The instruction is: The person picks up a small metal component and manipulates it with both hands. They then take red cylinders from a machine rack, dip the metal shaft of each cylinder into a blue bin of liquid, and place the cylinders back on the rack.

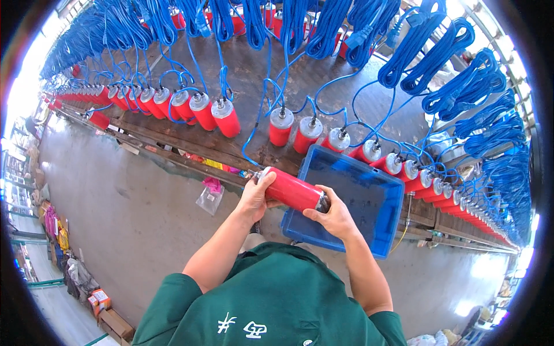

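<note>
Between my two hands a red cylinder (pixel 293 190) with grey metal ends lies nearly level, its right end slightly lower. My left hand (pixel 254 198) is wrapped round its left end, where a blue cable (pixel 248 151) runs up toward the bench. My right hand (pixel 336 214) grips the dark, uneven right end with thumb and fingers. The cylinder is held over the bench's front edge and the left side of a blue plastic crate (pixel 374 233). Several similar red cylinders (pixel 228 119) stand in a row just beyond, each with a grey cap and a blue cable.
The dark bench (pixel 254 75) curves across the view. Coiled blue cables with plugs (pixel 288 26) hang along its far side. More red cylinders (pixel 392 163) line the edge behind the crate. Below the left edge hangs a clear plastic bag (pixel 210 199). Cardboard boxes (pixel 115 326) sit at lower left.
</note>
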Tool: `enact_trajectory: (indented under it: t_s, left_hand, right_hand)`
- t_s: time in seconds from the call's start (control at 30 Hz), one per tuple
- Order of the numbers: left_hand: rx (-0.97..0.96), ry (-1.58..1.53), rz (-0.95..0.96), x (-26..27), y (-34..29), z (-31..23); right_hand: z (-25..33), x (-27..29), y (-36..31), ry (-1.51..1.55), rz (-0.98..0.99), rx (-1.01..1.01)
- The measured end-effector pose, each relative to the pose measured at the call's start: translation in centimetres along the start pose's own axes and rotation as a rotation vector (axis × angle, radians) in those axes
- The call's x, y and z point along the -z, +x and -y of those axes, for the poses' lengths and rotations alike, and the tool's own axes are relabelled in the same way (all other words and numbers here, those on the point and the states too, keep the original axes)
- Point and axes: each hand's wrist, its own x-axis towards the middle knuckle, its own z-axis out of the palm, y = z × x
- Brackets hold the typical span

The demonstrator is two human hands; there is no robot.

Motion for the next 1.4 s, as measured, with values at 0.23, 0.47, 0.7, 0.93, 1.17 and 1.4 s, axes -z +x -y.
enact_trajectory:
  t_s: [0.23,0.47,0.7,0.93,1.17,1.4]
  left_hand:
    - [-0.338,0.332,-0.201,-0.1,1.0,-6.4]
    - [-0.963,1.275,-0.307,1.5,8.9,-11.9]
    - [-0.953,1.28,-0.242,1.3,16.8,-9.6]
    - [-1.071,1.563,-0.277,1.5,18.7,-9.9]
    - [-1.078,1.588,-0.245,1.2,18.6,-10.5]
    - [-0.992,1.586,-0.146,1.4,18.5,-11.4]
  right_hand:
    - [-0.7,1.6,-2.6,0.048,-0.212,-0.021]
    - [-3.0,3.8,-10.0,0.216,-0.428,-0.13]
    - [-1.7,4.8,-12.9,0.5,-0.482,-0.062]
    - [1.0,5.1,-12.2,0.896,-0.404,0.106]
    - [-0.4,5.1,-11.4,1.104,-0.32,0.207]
    - [-1.5,5.2,-10.6,1.155,-0.26,0.246]
